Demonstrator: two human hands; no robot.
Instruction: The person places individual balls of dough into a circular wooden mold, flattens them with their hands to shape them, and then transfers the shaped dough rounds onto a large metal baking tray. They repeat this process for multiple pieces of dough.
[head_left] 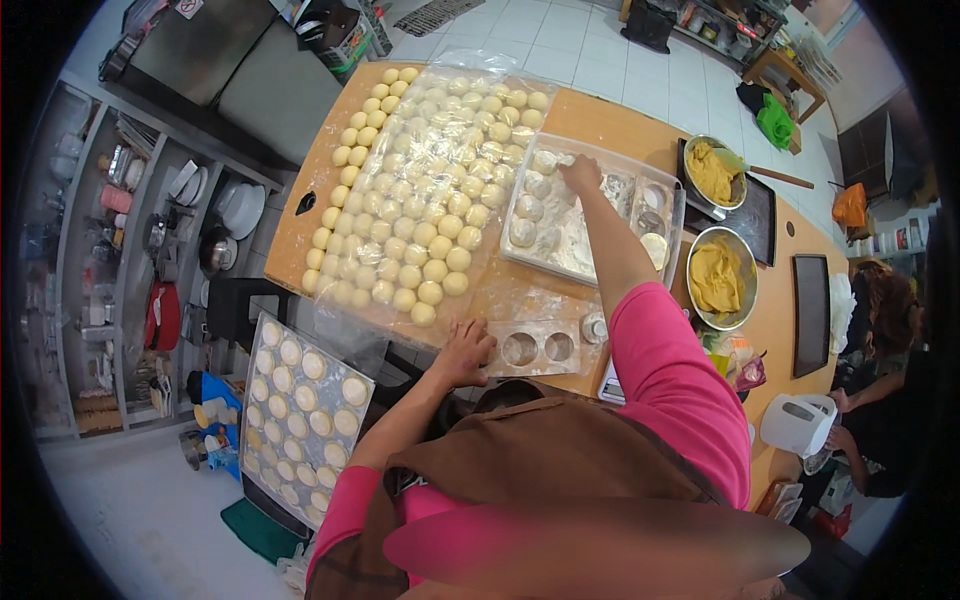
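My right hand (580, 176) reaches into the far part of a white tray (550, 266) dusted with flour (572, 222). Its fingers are drawn together on what looks like a floured dough ball, mostly covered by the hand. Other floured dough balls (523, 232) line the tray's left side. My left hand (466, 353) rests at the table's near edge, fingers spread, touching the left end of a pale mould block (540, 368) with two round hollows. Left of the tray, many yellow dough balls (410, 276) lie in rows, most under a clear plastic sheet (470, 62).
Two metal bowls (722, 322) of yellow filling stand on the right, one with a wooden-handled tool. A tray of flat dough rounds (306, 398) sits lower left. A small jar (594, 328) is beside the mould. At far right another person holds a white mixer (797, 424).
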